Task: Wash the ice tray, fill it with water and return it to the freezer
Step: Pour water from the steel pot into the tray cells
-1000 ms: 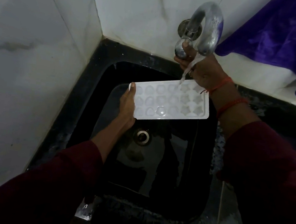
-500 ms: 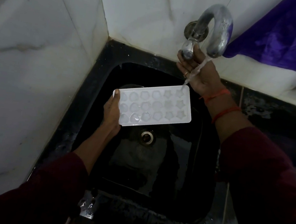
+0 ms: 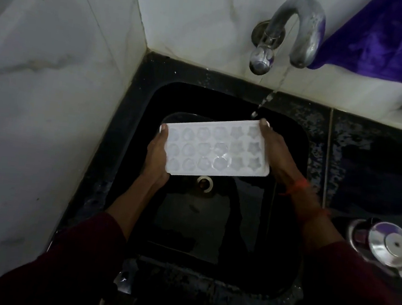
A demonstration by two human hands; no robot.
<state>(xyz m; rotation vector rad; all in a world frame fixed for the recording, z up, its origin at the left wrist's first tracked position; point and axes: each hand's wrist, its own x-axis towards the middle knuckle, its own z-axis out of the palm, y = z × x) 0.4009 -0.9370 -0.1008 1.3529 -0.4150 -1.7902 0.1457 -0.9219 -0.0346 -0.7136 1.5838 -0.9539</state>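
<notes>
Ice tray [image 3: 217, 148] is up over the black sink [image 3: 204, 273], right above the drain [image 3: 205, 182]. Left hand [image 3: 158, 154] grips one short end and right hand [image 3: 275, 152] grips the other, thumbs on top, other fingers hidden underneath. A thin water stream [image 3: 265, 102] from the tap [image 3: 298, 24] lands by the tray's far right corner. A purple cloth [image 3: 401, 38] hangs over the desk [image 3: 372, 162] back edge. There's some shiny steel lidded thing [image 3: 387, 243] on its right side, too dim to identify.

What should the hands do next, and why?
Probably nudge the ice tray toward the tap, under the water stream. The left hand and right hand hold its ends, but the stream seems to land just at its far corner.
</notes>
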